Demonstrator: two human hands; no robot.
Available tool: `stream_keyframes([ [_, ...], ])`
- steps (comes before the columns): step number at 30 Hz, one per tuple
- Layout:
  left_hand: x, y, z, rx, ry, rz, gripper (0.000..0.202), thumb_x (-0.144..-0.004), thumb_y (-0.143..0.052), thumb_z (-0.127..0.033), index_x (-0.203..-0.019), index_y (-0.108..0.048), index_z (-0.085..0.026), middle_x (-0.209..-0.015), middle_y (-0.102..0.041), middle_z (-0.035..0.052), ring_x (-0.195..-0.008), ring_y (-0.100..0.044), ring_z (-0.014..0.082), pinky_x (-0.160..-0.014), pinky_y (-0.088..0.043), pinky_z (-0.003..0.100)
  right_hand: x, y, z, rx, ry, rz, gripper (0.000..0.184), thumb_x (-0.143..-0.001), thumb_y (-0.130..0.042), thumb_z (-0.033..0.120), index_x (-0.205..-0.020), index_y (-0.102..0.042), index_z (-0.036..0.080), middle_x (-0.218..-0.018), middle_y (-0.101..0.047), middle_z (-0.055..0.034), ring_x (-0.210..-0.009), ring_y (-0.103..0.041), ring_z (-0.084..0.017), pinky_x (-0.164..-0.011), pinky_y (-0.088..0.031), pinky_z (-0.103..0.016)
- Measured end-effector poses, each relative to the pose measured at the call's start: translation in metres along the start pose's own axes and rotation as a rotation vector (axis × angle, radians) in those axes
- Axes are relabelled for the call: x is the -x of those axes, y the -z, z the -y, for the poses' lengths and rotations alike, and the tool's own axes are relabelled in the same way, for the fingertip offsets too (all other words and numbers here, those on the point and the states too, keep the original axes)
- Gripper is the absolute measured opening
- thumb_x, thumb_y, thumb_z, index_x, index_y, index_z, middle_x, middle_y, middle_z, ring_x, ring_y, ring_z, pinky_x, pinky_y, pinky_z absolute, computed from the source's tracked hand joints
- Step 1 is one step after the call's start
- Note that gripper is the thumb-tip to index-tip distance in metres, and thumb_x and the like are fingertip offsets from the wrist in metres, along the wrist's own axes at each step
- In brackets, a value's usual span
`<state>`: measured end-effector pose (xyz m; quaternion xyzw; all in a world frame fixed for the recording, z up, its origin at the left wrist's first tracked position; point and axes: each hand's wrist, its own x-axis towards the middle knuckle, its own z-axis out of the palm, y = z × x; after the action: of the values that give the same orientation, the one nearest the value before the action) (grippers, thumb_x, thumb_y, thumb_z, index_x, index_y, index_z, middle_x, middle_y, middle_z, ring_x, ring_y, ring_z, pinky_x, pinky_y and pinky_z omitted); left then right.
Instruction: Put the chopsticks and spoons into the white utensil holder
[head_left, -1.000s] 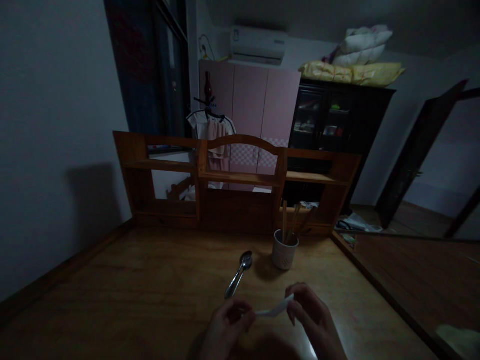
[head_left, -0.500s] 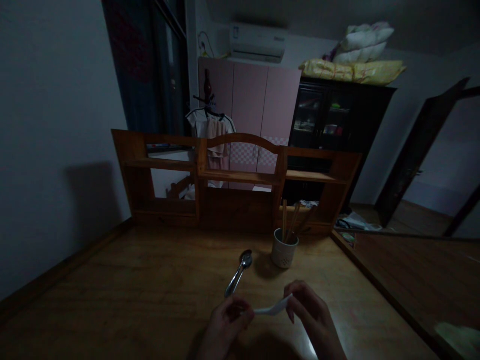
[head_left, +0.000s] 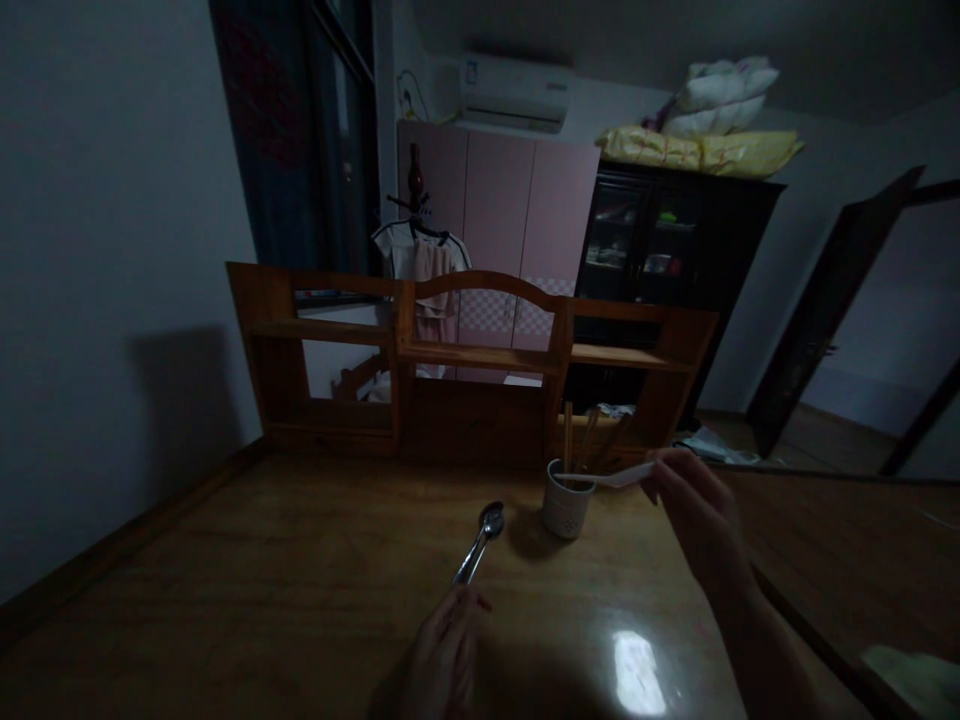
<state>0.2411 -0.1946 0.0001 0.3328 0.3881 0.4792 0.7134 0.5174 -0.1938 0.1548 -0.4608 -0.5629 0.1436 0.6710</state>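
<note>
The cup [head_left: 562, 512] stood just left of the right hand [head_left: 694, 510], on the desk [head_left: 262, 580]. It was a short, round, pale vessel with a small pierced pattern on its wall and an open mouth. It contained several wooden chopsticks [head_left: 568, 440], thin straight rods standing on end and leaning to the right against the rim.

The right hand pinched one end of the white spoon [head_left: 609, 478] between thumb and fingertips. The white spoon was thin, smooth and of plastic appearance. Its long axis ran nearly level, and its free end pointed away from the hand to the left, above the mouth of the cup. Contact with the rim or the chopsticks could not be determined.

The left hand [head_left: 444, 655] was low and near, fingers curled loosely; the dim light did not show whether it gripped anything. Just beyond its fingertips lay the metal spoon [head_left: 480, 543], shiny and slender, flat on the desk. Its handle end was nearest this hand and its oval bowl pointed away, toward the cup. Contact between fingertips and handle could not be confirmed.

The desk surface was polished brown wood with a bright reflection between the two hands. A wooden shelf [head_left: 480, 355] stood beyond the cup.
</note>
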Motion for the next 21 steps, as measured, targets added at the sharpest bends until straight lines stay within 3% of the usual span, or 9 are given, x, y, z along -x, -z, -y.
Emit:
stream_keyframes([
  [2,0.002,0.000,0.000,-0.003,0.021,-0.003,0.048,-0.063,-0.069,-0.064,-0.082,-0.059,-0.021,-0.040,-0.023,-0.0149,-0.030,-0.015,0.0015,-0.032,-0.011,0.013,-0.020,0.002,-0.001,0.063,0.014,0.035,0.018,-0.087,-0.061,0.037,-0.085,-0.063,0.020,-0.073,-0.056,-0.0012,-0.070,-0.050,-0.015,-0.062,-0.038,-0.027],
  [8,-0.003,0.010,0.010,0.048,0.010,0.019,0.044,-0.065,-0.071,-0.058,-0.086,-0.061,-0.022,-0.040,-0.036,-0.0126,-0.029,-0.029,0.0029,-0.030,-0.019,0.014,-0.057,-0.005,-0.028,0.190,-0.018,0.268,0.028,-0.084,-0.059,0.047,-0.083,-0.061,0.020,-0.071,-0.058,0.0001,-0.064,-0.053,-0.014,-0.056,-0.039,-0.024],
  [16,-0.015,0.021,0.026,0.085,0.007,0.026,0.053,-0.060,-0.079,-0.051,-0.100,-0.061,-0.021,-0.042,-0.049,-0.0082,-0.038,-0.051,0.0095,-0.033,-0.031,0.015,-0.044,-0.025,-0.072,0.322,-0.019,0.389,0.022,-0.085,-0.059,0.041,-0.080,-0.060,0.019,-0.073,-0.063,-0.0005,-0.069,-0.059,-0.017,-0.060,-0.043,-0.025],
  [21,-0.013,0.017,0.022,0.041,0.032,-0.018,0.054,-0.062,-0.075,-0.056,-0.101,-0.061,-0.022,-0.041,-0.049,-0.0077,-0.034,-0.048,0.0106,-0.032,-0.031,0.018,-0.038,-0.030,-0.083,0.378,-0.022,0.430,0.018,-0.088,-0.053,0.036,-0.082,-0.058,0.020,-0.075,-0.064,-0.0005,-0.070,-0.061,-0.018,-0.061,-0.045,-0.025],
])
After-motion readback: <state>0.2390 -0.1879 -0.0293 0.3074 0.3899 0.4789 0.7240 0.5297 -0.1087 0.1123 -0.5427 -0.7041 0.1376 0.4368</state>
